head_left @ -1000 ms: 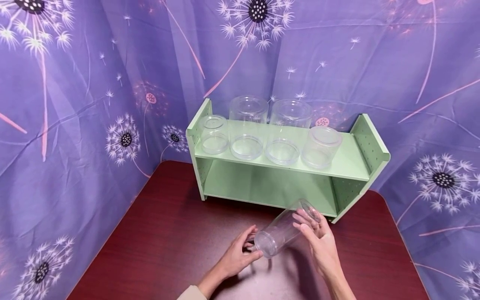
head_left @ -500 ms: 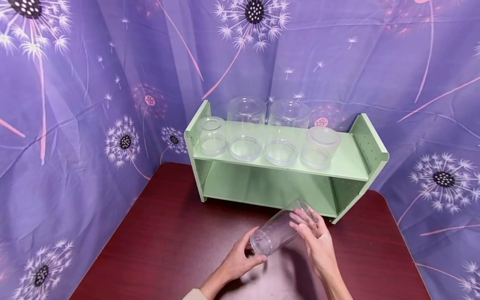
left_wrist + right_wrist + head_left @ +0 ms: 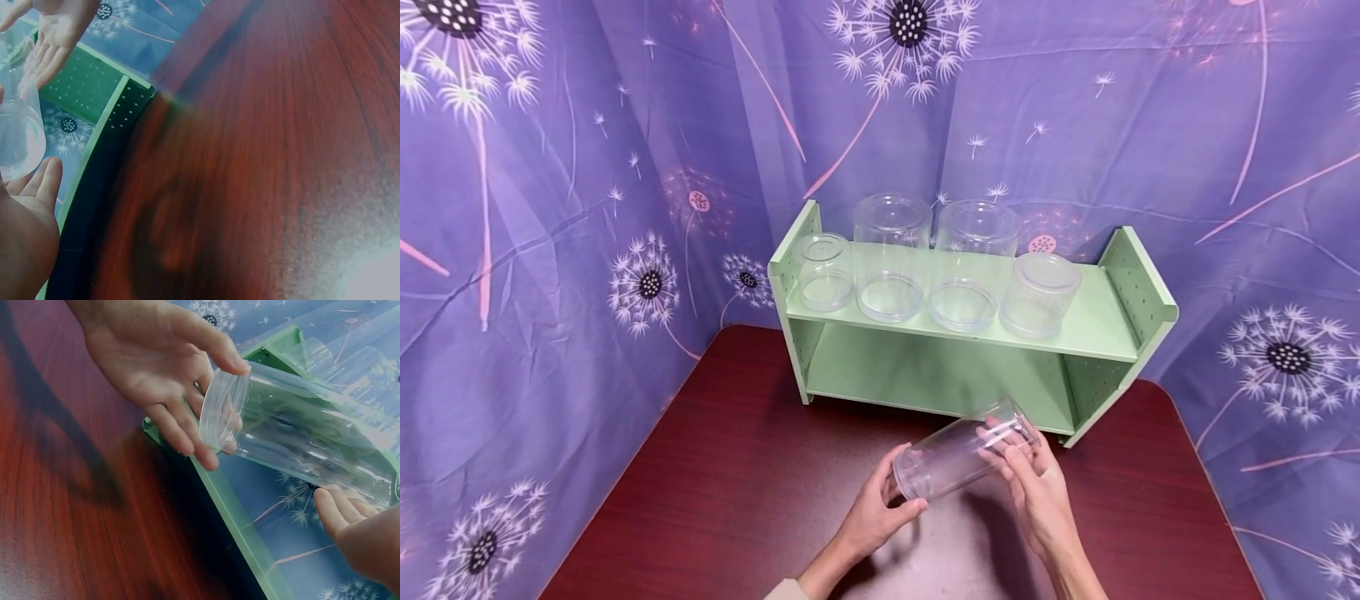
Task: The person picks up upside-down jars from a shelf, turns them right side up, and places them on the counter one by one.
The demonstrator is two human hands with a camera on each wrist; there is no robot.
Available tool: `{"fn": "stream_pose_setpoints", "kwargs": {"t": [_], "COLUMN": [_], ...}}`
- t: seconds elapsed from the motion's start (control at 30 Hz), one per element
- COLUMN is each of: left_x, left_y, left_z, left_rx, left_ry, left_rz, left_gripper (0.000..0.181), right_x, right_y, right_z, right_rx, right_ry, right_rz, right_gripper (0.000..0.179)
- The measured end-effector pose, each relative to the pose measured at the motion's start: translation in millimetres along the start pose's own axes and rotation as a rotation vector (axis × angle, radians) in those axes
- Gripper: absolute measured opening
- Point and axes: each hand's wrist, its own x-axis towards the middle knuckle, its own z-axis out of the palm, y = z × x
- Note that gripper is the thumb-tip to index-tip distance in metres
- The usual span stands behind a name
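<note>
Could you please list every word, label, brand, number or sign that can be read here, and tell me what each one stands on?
None: no readable text shows in any view.
Held clear jar: no lettering visible, though marks too faint to see cannot be ruled out.
Jars on the shelf: likewise.
Green shelf unit: only small holes.
Purple curtain: printed dandelions, no writing.

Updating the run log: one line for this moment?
left hand, right hand: hold opposite ends; clear cylindrical jar: tilted above table; green shelf: four jars, upper tier
</note>
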Motion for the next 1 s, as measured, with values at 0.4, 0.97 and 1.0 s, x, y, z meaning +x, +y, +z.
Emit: {"fn": "stream_pose_setpoints", "kwargs": {"t": [0.4,0.97,1.0], "left_x": [2.1,3.7,3.4], "left_y": [16.2,32.8,33.7], "left_z": [-3.3,-28.8,-30.4], "left_rx": [-0.142,-0.085,-0.086], "left_ry": [0.014,0.037,0.039], "left_rz": [0.106,0.24,0.238], "left_gripper": [0.077,0.073,0.074], "right_x": [1.8,19.2,20.3], "right_y": [3.3,-40.4,-45.3], "right_z": [-9.6,-40.5,-41.8], "right_rx": [0.185,0.069,0.044], "right_ry": [-0.237,-0.239,-0.225], "right_rz": [-0.108,-0.215,-0.231], "right_gripper": [0.04,0.044,0.044]}}
